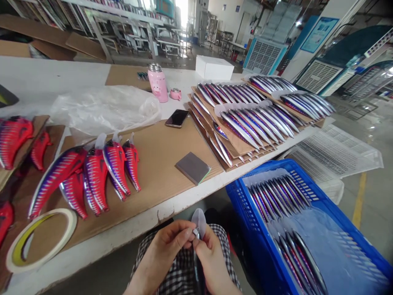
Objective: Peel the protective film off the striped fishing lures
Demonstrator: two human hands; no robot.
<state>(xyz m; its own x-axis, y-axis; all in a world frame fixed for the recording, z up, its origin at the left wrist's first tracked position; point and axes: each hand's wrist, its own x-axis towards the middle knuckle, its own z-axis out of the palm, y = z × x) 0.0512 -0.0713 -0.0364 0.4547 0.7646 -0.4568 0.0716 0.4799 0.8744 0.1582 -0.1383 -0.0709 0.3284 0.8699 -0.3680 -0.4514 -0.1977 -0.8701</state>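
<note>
Low in front of my lap, my right hand (212, 256) is closed around a dark, slim fishing lure (198, 270). The lure's clear rounded lip (199, 219) points up, away from me. My left hand (173, 243) pinches a small whitish piece (195, 232) against the lure just below that lip; whether it is tape cannot be made out. Much of the lure's body is hidden by my right fingers. On the table's left lie several red and purple striped lures (97, 176) with clear lips, near a roll of masking tape (71, 229).
A blue crate (238, 200) at my right holds rows of silver-purple lures (278, 196). More lures (254, 123) lie on stacked cardboard. On the table are a grey pad (193, 168), a phone (177, 118), a pink bottle (157, 84), a white box (214, 67) and plastic film (104, 106).
</note>
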